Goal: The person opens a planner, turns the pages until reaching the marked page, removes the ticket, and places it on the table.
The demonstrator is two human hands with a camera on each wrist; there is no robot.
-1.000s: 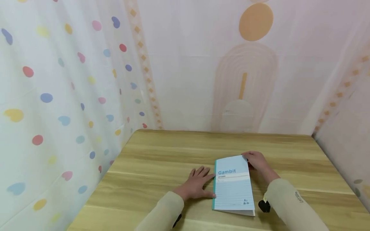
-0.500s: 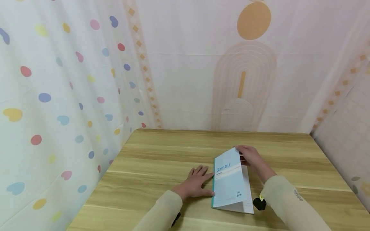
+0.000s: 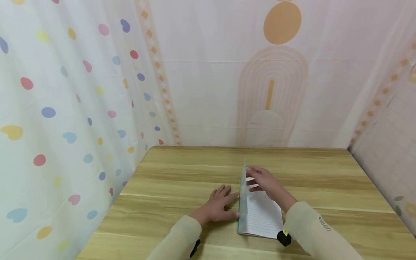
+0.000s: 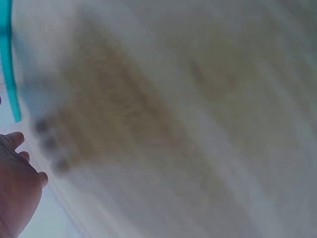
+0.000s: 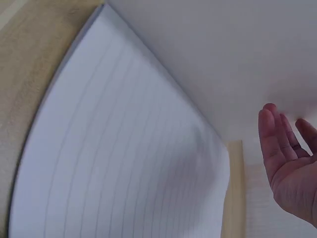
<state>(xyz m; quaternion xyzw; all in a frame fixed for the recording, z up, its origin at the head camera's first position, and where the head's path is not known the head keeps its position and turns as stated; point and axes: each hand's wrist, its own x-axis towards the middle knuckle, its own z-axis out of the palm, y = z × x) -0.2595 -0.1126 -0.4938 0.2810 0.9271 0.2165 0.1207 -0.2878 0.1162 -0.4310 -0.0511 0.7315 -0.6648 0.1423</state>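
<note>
A paper notebook (image 3: 264,215) with a teal spine (image 4: 6,64) lies on the wooden table, its front cover (image 3: 243,202) standing nearly upright along the spine. Lined white paper (image 5: 138,144) shows beneath. My right hand (image 3: 264,182) is on the inner side of the cover near its top edge; in the right wrist view that hand (image 5: 292,168) has fairly straight fingers against the cover. My left hand (image 3: 217,207) rests on the table with fingers spread, index finger and thumb tips at the spine. Part of the left hand (image 4: 20,188) shows at the left wrist view's edge.
The wooden table (image 3: 175,180) reaches back to a patterned curtain (image 3: 208,90). Another curtain with coloured dots and hearts (image 3: 81,144) hangs along the left side. A black heart-shaped piece (image 3: 284,238) hangs by the right sleeve (image 3: 320,231).
My right hand has lifted the notebook's front cover and swung it leftward from nearly flat to upright, uncovering the lined page. My left hand has stayed beside the spine.
</note>
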